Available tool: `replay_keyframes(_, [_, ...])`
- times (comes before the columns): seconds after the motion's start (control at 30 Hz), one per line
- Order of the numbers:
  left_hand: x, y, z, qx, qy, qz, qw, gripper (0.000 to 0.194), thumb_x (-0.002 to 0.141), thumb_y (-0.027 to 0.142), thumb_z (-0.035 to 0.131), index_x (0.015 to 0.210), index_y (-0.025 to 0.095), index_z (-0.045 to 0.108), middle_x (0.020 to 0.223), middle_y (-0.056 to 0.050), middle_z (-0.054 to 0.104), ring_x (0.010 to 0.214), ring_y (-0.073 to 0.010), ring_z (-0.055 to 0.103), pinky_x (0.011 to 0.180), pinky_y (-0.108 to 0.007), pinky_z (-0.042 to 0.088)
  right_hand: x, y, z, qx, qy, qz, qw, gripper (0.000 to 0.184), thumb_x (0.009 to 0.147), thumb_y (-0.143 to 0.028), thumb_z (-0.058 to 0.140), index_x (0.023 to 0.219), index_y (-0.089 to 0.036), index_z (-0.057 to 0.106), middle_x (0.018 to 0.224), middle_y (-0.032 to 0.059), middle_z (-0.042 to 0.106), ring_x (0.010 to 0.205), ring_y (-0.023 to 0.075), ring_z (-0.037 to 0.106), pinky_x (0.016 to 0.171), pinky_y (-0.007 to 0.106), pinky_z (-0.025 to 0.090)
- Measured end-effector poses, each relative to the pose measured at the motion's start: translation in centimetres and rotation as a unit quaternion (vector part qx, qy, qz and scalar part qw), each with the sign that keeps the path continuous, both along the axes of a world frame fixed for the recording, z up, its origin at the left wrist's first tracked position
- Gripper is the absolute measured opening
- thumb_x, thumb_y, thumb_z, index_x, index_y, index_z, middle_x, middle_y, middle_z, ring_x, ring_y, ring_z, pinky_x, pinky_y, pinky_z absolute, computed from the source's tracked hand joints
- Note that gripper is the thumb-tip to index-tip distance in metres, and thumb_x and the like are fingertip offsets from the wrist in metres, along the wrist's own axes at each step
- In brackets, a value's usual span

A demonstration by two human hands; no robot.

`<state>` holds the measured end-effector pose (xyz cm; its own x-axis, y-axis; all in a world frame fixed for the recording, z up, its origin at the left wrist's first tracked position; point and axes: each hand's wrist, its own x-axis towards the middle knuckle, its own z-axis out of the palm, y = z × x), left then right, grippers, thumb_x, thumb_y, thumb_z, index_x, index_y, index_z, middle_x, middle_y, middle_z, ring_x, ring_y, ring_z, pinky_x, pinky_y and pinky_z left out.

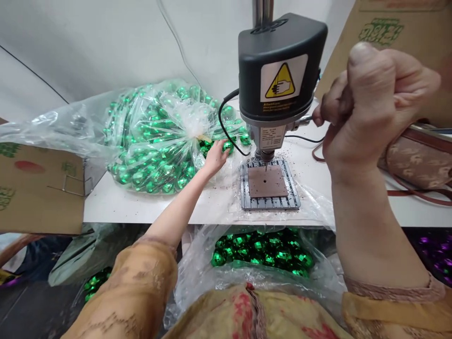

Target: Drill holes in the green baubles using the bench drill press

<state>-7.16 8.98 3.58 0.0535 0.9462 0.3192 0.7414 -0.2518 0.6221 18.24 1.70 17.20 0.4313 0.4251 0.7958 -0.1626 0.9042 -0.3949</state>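
Observation:
My left hand (216, 157) reaches to the mouth of a clear plastic bag (197, 123) stuffed with shiny green faceted balls (151, 176). Its fingers are apart, at a green ball (229, 147) beside the bag's mouth; whether they touch it I cannot tell. My right hand (374, 103) is raised at the right, fingers wrapped round the feed lever (304, 121) of a small black drill press (282, 52). Under the press, the drill bit (266, 166) points down over a brown square board (273, 184) with a dark hole, lying on the slotted metal base (270, 204).
Dark shavings litter the white table around the base. More green balls (261, 247) lie in an open plastic bag below the table's front edge. Cardboard boxes (42, 188) flank both sides; a patterned handbag (420, 155) is at right, purple balls (436, 254) below it.

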Motion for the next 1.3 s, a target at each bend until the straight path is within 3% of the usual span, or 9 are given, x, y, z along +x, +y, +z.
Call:
replay_keyframes(0.1, [1.0,4.2,-1.9,-0.019,-0.025,0.027,0.999,0.024,0.077,0.018,0.075,0.099,0.017,0.067,0.109,-0.014,0.061,0.106,-0.0357,0.065,0.1,-0.048,0.048,0.0,0.2,-0.1,0.012,0.004,0.004,1.0,0.043,0.084,-0.02,0.066,0.05,-0.021,0.041,0.039,-0.007,0.031,0.031,0.0063,0.028,0.034,0.029,0.018])
replay_keyframes(0.23, [1.2,5.3,-2.7,-0.027,-0.094,0.048,0.994,0.027,0.067,0.012,0.081,0.085,0.019,0.063,0.097,-0.01,0.06,0.102,-0.0337,0.065,0.097,-0.049,0.05,0.0,0.4,-0.1,0.012,0.009,0.0,1.0,0.044,0.082,-0.025,0.071,0.048,-0.021,0.045,0.038,-0.0068,0.033,0.03,0.0076,0.027,0.034,0.031,0.017])
replay_keyframes(0.37, [0.6,2.7,-2.3,-0.101,-0.27,0.073,0.955,0.023,0.076,0.022,0.076,0.094,0.019,0.061,0.083,-0.004,0.061,0.086,-0.0232,0.066,0.083,-0.045,0.058,0.0,0.4,-0.2,0.011,0.006,-0.004,1.0,0.046,0.082,-0.031,0.073,0.048,-0.021,0.044,0.038,-0.0069,0.033,0.032,0.0078,0.025,0.035,0.032,0.017])
replay_keyframes(0.47, [0.6,-1.3,-2.3,-0.154,-0.416,0.039,0.896,0.03,0.079,0.033,0.074,0.101,0.019,0.059,0.088,-0.004,0.066,0.077,-0.0177,0.068,0.075,-0.043,0.062,0.0,0.6,-0.2,0.017,0.005,-0.005,1.0,0.051,0.078,-0.043,0.075,0.046,-0.021,0.042,0.038,-0.007,0.03,0.032,0.0072,0.024,0.036,0.031,0.016])
replay_keyframes(0.53, [1.2,-4.3,-2.5,-0.162,-0.457,0.006,0.874,0.041,0.076,0.041,0.078,0.104,0.019,0.059,0.093,-0.005,0.07,0.078,-0.0182,0.071,0.076,-0.043,0.063,0.0,0.8,-0.2,0.02,0.01,-0.003,1.0,0.053,0.076,-0.047,0.075,0.046,-0.021,0.041,0.038,-0.0069,0.028,0.034,0.0069,0.024,0.037,0.031,0.016])
replay_keyframes(0.63, [3.0,-7.7,-3.2,-0.136,-0.435,-0.03,0.89,0.054,0.072,0.051,0.082,0.11,0.02,0.06,0.095,-0.005,0.073,0.084,-0.0206,0.073,0.081,-0.041,0.061,-0.1,0.8,-0.2,0.016,0.012,0.001,1.0,0.053,0.076,-0.047,0.076,0.046,-0.021,0.04,0.037,-0.0068,0.028,0.033,0.0069,0.024,0.037,0.031,0.016])
replay_keyframes(0.73, [5.3,-9.1,-4.0,-0.107,-0.386,-0.067,0.914,0.059,0.071,0.054,0.083,0.113,0.02,0.061,0.099,-0.006,0.074,0.094,-0.0224,0.072,0.088,-0.04,0.057,-0.2,0.5,-0.1,0.006,0.012,0.0,1.0,0.055,0.076,-0.049,0.076,0.046,-0.021,0.038,0.038,-0.0069,0.028,0.034,0.0069,0.024,0.037,0.031,0.016])
replay_keyframes(0.9, [7.3,-8.4,-4.8,-0.071,-0.313,-0.08,0.944,0.054,0.073,0.052,0.083,0.111,0.02,0.062,0.116,-0.01,0.071,0.11,-0.0242,0.068,0.099,-0.041,0.052,-0.2,0.0,-0.1,-0.016,-0.001,0.005,1.0,0.055,0.077,-0.051,0.074,0.049,-0.021,0.037,0.039,-0.0078,0.028,0.034,0.0057,0.023,0.036,0.029,0.017])
replay_keyframes(1.3, [8.3,-9.0,-4.7,-0.038,-0.215,-0.125,0.968,0.057,0.072,0.048,0.086,0.117,0.02,0.065,0.118,-0.01,0.069,0.111,-0.0274,0.066,0.099,-0.041,0.051,0.1,-0.3,-0.4,-0.019,-0.042,-0.008,0.999,0.055,0.086,-0.047,0.066,0.052,-0.02,0.033,0.044,-0.0063,0.027,0.037,0.0045,0.025,0.04,0.026,0.021])
